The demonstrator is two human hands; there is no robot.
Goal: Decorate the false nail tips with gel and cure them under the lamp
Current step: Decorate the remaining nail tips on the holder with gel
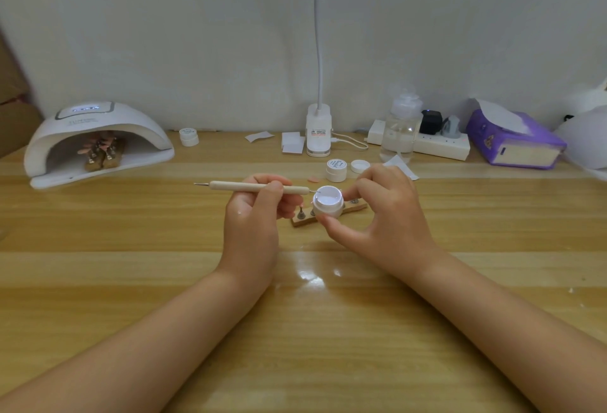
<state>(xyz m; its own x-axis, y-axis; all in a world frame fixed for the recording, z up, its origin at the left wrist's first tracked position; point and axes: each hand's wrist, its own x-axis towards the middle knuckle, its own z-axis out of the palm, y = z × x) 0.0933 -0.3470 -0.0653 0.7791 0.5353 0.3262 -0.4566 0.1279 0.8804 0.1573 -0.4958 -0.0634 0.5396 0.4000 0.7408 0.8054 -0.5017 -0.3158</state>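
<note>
The worktop (295, 330) carries both forearms mid-surface. The left hand (254, 212) pinches a dotting tool (256, 187), tip apparently in the open gel pot (327, 201), which the right hand (381, 215) grips steady above the nail stand (328, 214). At the back-left corner, the lamp (98, 141) holds other tips.

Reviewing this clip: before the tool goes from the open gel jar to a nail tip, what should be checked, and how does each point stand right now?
1. Dotting tool gripped by left hand: ok.
2. Gel jar open and pinched in right hand: ok.
3. Tool's metal tip at the jar's rim, gel loaded on it: cannot tell, too small.
4. Wooden stand under the jar holds a nail tip to decorate: cannot tell; the jar and hand hide much of it.
5. Curing lamp free for the next batch: not ok, a stand with tips sits inside.
6. Jar lid within reach for closing: ok, on the table behind the right hand.
</note>
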